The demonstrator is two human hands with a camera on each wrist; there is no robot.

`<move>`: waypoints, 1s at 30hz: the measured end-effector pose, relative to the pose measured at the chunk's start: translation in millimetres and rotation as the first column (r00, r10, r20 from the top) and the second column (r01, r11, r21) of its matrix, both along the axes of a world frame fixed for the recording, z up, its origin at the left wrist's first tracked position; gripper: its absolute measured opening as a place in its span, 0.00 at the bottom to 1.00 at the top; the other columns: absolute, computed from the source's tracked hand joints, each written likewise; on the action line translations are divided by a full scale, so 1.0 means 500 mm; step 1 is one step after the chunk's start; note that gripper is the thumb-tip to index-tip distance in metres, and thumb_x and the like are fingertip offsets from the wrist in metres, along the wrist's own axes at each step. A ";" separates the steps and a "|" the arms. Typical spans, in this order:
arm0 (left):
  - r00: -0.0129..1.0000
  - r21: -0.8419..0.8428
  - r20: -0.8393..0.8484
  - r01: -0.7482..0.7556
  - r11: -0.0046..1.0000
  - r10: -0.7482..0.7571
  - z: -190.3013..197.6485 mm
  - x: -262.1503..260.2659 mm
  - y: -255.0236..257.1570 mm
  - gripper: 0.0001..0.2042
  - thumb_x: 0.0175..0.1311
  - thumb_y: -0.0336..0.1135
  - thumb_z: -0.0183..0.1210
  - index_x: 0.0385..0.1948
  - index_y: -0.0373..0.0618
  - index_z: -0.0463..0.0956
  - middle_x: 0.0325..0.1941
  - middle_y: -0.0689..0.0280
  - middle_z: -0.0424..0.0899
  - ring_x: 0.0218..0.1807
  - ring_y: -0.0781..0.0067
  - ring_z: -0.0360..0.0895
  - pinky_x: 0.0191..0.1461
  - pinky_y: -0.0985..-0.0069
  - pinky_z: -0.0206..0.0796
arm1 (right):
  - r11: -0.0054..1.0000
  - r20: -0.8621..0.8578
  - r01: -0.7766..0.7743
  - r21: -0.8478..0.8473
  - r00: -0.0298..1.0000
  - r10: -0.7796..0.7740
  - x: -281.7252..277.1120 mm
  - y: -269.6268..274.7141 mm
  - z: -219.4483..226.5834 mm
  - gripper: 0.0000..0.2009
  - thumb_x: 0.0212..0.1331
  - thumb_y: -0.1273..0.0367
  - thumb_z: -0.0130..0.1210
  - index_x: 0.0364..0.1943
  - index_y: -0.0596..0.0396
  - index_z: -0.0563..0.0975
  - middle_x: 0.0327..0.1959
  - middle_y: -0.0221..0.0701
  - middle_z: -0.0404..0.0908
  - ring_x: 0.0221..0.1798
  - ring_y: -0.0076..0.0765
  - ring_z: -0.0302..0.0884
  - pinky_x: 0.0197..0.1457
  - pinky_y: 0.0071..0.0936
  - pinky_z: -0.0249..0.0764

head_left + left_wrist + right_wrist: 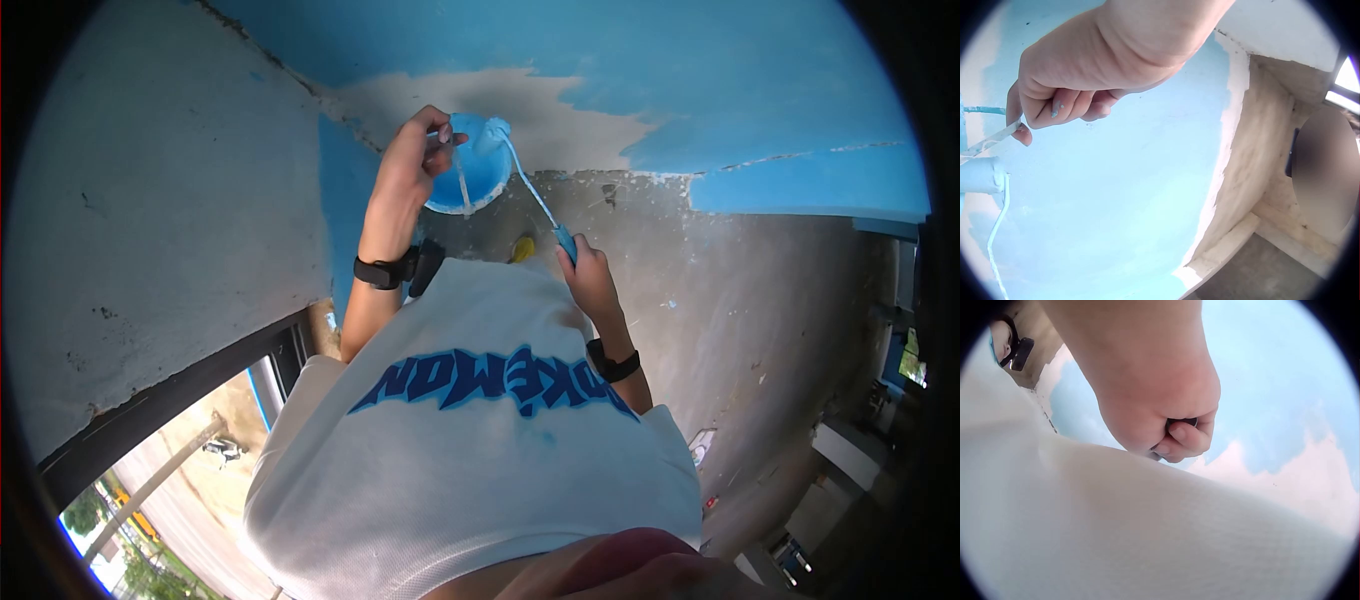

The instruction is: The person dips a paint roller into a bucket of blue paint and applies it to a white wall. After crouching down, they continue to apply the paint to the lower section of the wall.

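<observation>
My left hand [415,160] grips the pale strap-like handle [463,188] of a blue paint bucket [485,180] near the wall. Blue paint specks show on its fingers [1063,103] in the left wrist view. My right hand [592,280] is curled round the blue grip [566,243] of a paint roller. The roller's thin, paint-coated rod leads up to its blue head [496,129], which overlaps the bucket's far rim. In the left wrist view the roller head [984,175] lies just below the handle strap. The dark end of the grip [1182,424] shows in my right fist.
Ahead, the wall [700,90] is partly blue, with a bare whitish patch [520,95] behind the bucket. A grey wall [190,190] and window opening [200,440] stand at left. Paint specks dot the concrete floor [720,290]. Another person [1322,169] appears in the left wrist view.
</observation>
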State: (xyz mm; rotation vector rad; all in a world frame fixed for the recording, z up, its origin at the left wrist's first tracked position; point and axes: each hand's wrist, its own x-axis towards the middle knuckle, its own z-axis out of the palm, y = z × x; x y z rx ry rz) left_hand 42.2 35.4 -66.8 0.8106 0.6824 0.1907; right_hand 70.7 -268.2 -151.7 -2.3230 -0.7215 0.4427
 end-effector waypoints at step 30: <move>0.965 -0.018 -0.008 -0.263 0.965 0.263 0.045 -0.019 -0.017 0.12 0.59 0.33 0.53 0.16 0.44 0.65 0.18 0.67 0.65 0.16 0.82 0.51 0.20 0.81 0.43 | 0.978 -0.092 -0.199 -0.063 0.977 0.193 0.118 0.014 0.113 0.14 0.65 0.63 0.53 0.34 0.62 0.71 0.24 0.51 0.77 0.31 0.63 0.74 0.33 0.49 0.69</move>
